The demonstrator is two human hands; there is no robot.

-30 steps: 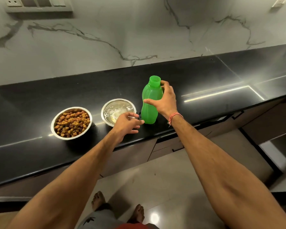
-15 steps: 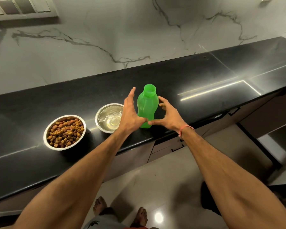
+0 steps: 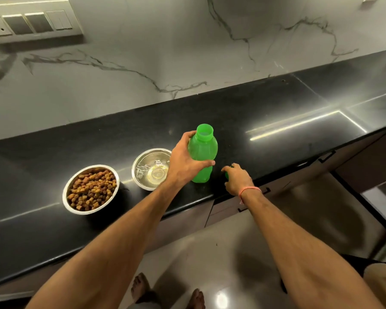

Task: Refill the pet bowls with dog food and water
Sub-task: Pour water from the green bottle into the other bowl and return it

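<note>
A green plastic bottle (image 3: 202,152) stands upright on the black counter (image 3: 276,157), its mouth uncapped. My left hand (image 3: 183,163) is wrapped around the bottle's left side and middle. My right hand (image 3: 239,180) rests on the counter just right of the bottle's base, fingers curled over a small green cap (image 3: 226,175) that is mostly hidden. A steel bowl (image 3: 136,172) with clear water sits left of the bottle, partly behind my left wrist. Further left, a second steel bowl (image 3: 65,192) is full of brown dog food (image 3: 91,189).
A marble wall with a switch panel (image 3: 31,22) rises behind the counter. Drawer fronts (image 3: 299,175) run under the counter's front edge. My bare feet (image 3: 143,288) stand on a glossy tiled floor below.
My left hand has closed around the bottle. My right hand has let go of the bottle and dropped to the counter at its right, onto the green cap.
</note>
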